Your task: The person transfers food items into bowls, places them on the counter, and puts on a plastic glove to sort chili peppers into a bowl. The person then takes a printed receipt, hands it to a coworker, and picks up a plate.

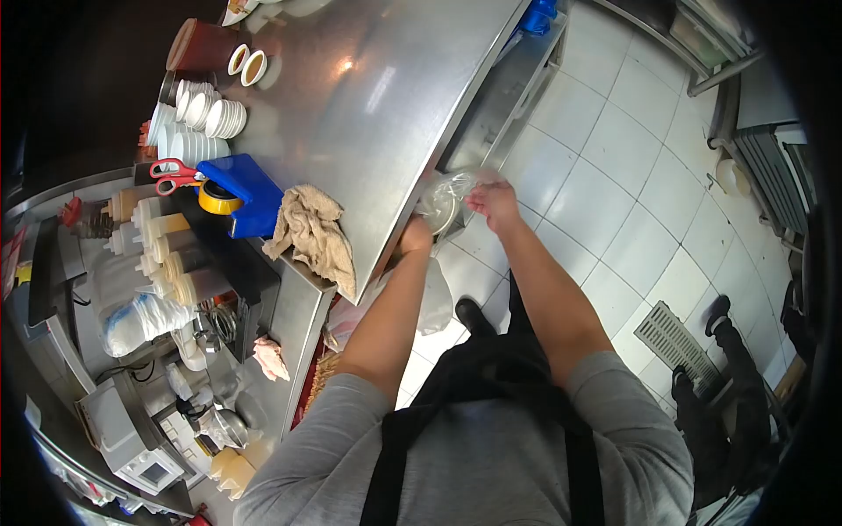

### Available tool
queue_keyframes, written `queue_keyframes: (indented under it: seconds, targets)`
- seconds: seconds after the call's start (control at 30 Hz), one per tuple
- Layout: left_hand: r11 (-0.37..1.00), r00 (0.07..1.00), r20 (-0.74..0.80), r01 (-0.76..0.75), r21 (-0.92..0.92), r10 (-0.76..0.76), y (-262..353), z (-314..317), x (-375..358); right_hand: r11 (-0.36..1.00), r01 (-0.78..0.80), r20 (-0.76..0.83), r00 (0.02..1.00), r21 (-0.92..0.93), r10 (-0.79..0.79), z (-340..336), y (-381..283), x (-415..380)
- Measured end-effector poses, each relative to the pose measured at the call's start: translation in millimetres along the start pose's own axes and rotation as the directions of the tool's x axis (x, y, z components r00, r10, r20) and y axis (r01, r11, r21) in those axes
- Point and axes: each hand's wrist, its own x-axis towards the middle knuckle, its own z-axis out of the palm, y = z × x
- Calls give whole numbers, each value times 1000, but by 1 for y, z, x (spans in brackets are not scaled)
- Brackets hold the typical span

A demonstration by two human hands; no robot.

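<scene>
An open drawer (pixel 478 131) sticks out from under the steel counter (pixel 368 96). At its near end lies a clear plastic bag (pixel 447 195) with something pale and round inside. My right hand (pixel 496 203) is at the bag's right side, fingers bent together on its plastic. My left hand (pixel 416 235) is at the bag's left, beside the counter edge, its fingers largely hidden. A crumpled tan cloth (pixel 311 232) lies on the counter corner, left of my left hand.
On the counter's left stand a blue tape dispenser (pixel 241 193), red scissors (pixel 174 176), stacked white cups (pixel 225 119) and two sauce cups (pixel 253 68). Squeeze bottles (pixel 165 228) fill a lower shelf. Another person's legs (pixel 745 394) show at right, near a floor drain (pixel 674 337).
</scene>
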Motion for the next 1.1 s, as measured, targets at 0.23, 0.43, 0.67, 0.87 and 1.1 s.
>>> queue_keyframes:
  seconds: [0.23, 0.43, 0.67, 0.87, 1.1]
  targets:
    - [945, 912, 401, -54, 324, -86, 77, -37, -24, 727, 657, 398, 732, -198, -553, 42, -25, -91]
    - [940, 921, 387, -172, 296, 47, 21, -5, -3, 723, 607, -3, 765, -330, -644, -19, -157, -139]
    - [999, 972, 232, 30, 11, -32, 51, -41, -18, 88, 460, 173, 496, -883, -851, -84, -209, -187]
    - [603, 592, 119, -788, -124, 797, 166, -156, -149, -386, 538, 657, 673, -750, -339, -65, -119, -237]
    - [751, 552, 509, -479, -455, 661, 110, -226, -199, 205, 609, 609, 790, -766, -73, -6, -90, -328]
